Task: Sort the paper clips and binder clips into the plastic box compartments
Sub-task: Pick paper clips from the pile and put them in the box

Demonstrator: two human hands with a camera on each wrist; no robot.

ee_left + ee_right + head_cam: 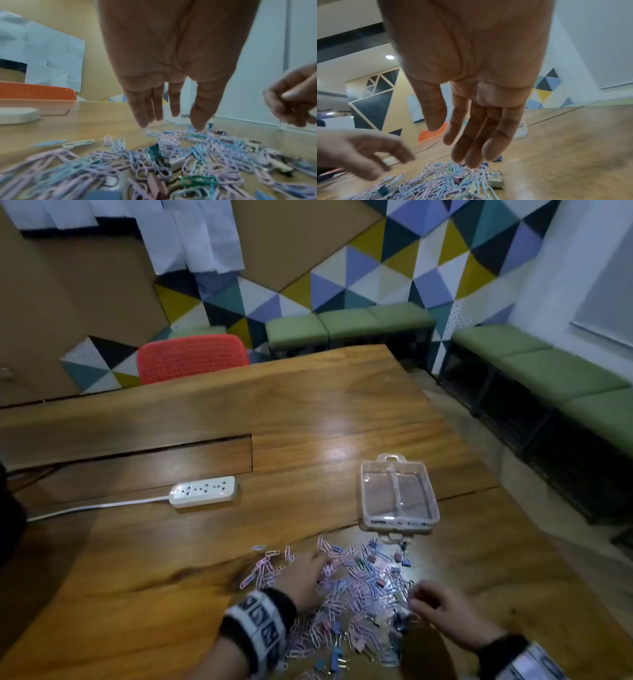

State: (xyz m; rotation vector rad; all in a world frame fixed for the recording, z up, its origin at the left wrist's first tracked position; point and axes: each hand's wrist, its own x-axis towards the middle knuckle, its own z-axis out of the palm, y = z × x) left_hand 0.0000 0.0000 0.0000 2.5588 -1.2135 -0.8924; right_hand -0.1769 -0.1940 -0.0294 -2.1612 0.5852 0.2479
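A loose heap of pastel paper clips mixed with small binder clips covers the near part of the wooden table. Behind the heap stands the clear plastic box, its two compartments bare. My left hand hovers over the heap's left side with fingers straight, the tips touching clips. My right hand is at the heap's right edge. In the right wrist view, the right hand points straight fingers down at the clips and holds nothing. A purple binder clip lies below it.
A white power strip with its cord lies to the left, beside a long slot in the tabletop. A red chair stands at the far side. Green benches line the wall on the right, past the table's right edge.
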